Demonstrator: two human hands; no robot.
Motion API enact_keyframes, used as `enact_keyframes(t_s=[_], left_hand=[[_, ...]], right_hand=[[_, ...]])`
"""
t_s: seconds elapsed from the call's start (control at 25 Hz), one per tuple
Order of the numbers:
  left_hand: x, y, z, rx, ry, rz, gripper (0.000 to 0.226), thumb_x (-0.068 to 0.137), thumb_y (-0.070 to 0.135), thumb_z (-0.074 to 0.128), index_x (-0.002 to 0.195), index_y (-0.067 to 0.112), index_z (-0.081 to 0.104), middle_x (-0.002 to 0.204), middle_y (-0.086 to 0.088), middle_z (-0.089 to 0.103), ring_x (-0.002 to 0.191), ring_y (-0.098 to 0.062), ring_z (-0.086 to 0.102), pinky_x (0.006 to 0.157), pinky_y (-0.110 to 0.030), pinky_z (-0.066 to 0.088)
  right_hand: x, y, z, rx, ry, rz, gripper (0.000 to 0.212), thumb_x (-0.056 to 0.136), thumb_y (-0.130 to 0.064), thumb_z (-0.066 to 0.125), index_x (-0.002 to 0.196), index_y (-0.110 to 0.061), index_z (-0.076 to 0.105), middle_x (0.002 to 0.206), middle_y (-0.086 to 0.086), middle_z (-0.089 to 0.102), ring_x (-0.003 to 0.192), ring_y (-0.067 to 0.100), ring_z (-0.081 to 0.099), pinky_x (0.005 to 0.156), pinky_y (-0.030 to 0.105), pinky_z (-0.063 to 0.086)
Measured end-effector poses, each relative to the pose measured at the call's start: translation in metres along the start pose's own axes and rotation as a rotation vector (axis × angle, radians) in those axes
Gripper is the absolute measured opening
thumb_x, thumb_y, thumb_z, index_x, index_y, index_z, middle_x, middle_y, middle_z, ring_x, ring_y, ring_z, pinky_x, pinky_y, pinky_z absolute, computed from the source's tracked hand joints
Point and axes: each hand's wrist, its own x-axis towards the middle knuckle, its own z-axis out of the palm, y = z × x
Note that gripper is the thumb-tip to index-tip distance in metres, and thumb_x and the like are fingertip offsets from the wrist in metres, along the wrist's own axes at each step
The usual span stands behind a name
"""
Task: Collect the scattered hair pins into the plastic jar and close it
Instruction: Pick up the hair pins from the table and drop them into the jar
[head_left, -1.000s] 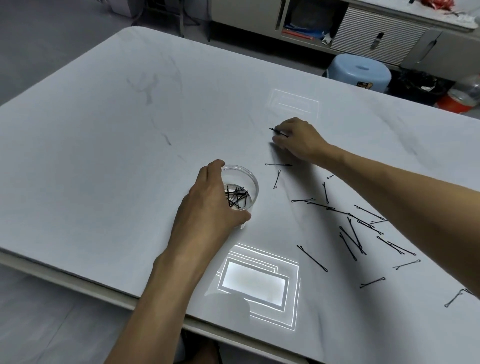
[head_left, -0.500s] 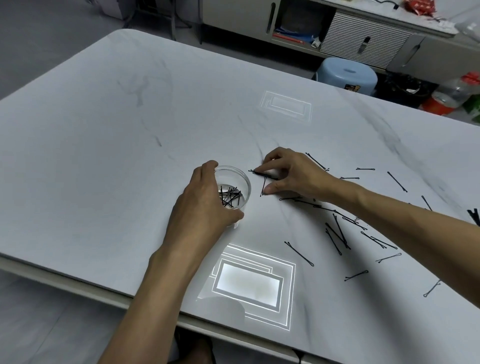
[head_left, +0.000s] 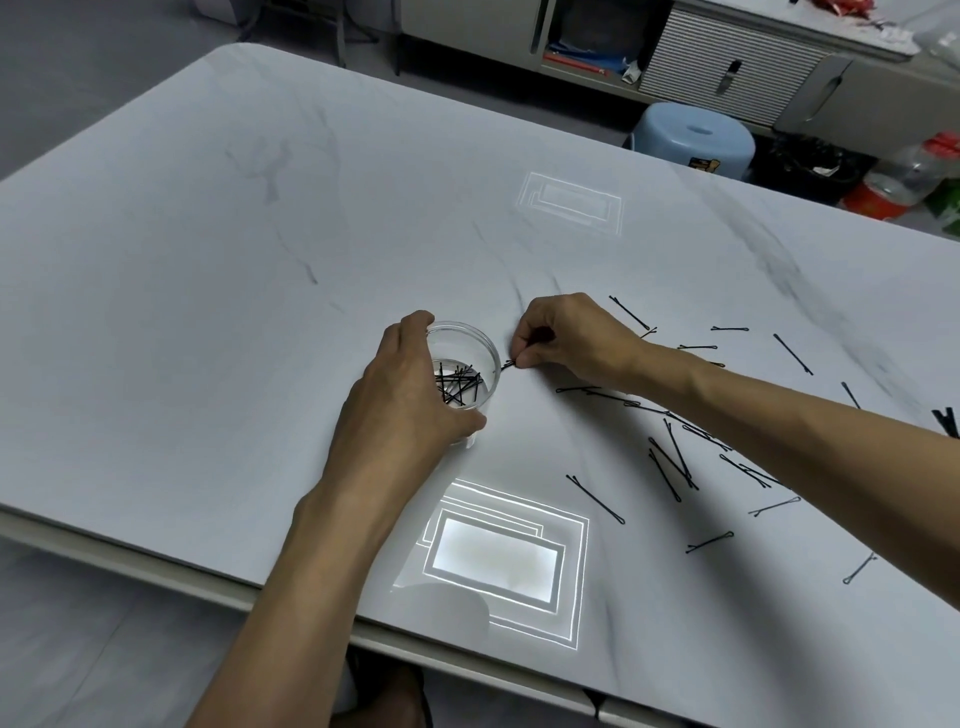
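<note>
My right hand (head_left: 569, 338) is pinched shut on one hair pin (head_left: 507, 364), thumb and fingertips (head_left: 521, 360) clamped on its far end, so only the short black tip pokes out toward the plastic jar (head_left: 470, 358). What matters here: the jar mouth sits just left of that tip, nearly touching the rim, and the pin's long axis runs roughly left-right, aimed at the jar wall, not down into the opening. So I'd judge the next bit needs a small lift over the rim + a tilt so the pin drops in end-first; a flat push would prob just knock the side. My left hand (head_left: 410, 410) is wrapped round the jar's near side, fingers curled on the wall, holding it on the table (head_left: 208, 260); it's the hand at the jar, but the right has the pin. The jar is clear, open, no lid in view, w/ a tangle of thin black pins already lying crossed on its bottom. Plenty remain: the loose pins (head_left: 675, 457) lie scattered to my right, some under my right forearm, others further out near the table edge. Thin, flat on a smooth top, so fiddly to pick up.
</note>
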Motion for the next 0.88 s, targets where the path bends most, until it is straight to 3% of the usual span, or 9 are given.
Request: enact_keyframes(t_s=[0.16,0.36,0.52,0.76,0.88], left_hand=[[0.001,0.001,0.001,-0.003,-0.004,0.001,0.093,0.063,0.031,0.082,0.141,0.024,0.030,0.141,0.006,0.041,0.121,-0.020,0.048,0.083,-0.025,0.035],[0.000,0.001,0.001,-0.008,-0.004,0.005,0.093,0.063,0.031,0.082,0.141,0.023,0.030,0.141,0.006,0.041,0.121,-0.020,0.048,0.084,-0.025,0.035],[-0.001,0.001,0.001,-0.002,-0.005,0.002,0.094,0.063,0.031,0.082,0.140,0.023,0.031,0.141,0.005,0.042,0.120,-0.020,0.049,0.084,-0.026,0.036],[-0.001,0.005,0.001,-0.009,-0.017,-0.003,0.094,0.064,0.030,0.081,0.142,0.023,0.029,0.142,0.006,0.040,0.121,-0.021,0.048,0.084,-0.026,0.036],[-0.001,0.005,0.002,-0.008,-0.014,0.003,0.093,0.064,0.030,0.081,0.142,0.023,0.030,0.143,0.005,0.040,0.121,-0.021,0.048,0.084,-0.026,0.036]], right_hand=[[-0.007,0.006,0.002,-0.155,0.049,-0.049,0.012,0.081,-0.007,0.071,0.084,-0.018,0.069,0.083,-0.008,0.066,0.075,0.008,0.058,0.070,0.020,0.042],[-0.012,0.009,0.001,0.107,0.172,0.083,0.011,0.071,-0.009,0.081,0.075,-0.016,0.074,0.081,-0.006,0.065,0.070,0.001,0.058,0.066,0.011,0.043],[-0.014,0.008,0.004,0.001,0.140,0.081,0.005,0.080,-0.013,0.073,0.077,-0.015,0.071,0.082,-0.007,0.065,0.077,0.008,0.060,0.070,0.020,0.045],[-0.024,0.014,-0.006,0.062,0.265,0.126,0.010,0.080,-0.017,0.072,0.074,-0.023,0.067,0.075,-0.005,0.071,0.078,0.013,0.063,0.073,0.027,0.047],[-0.026,0.013,-0.007,0.077,0.238,0.081,0.015,0.075,-0.011,0.078,0.076,-0.025,0.072,0.073,-0.009,0.071,0.075,0.003,0.062,0.073,0.018,0.046]])
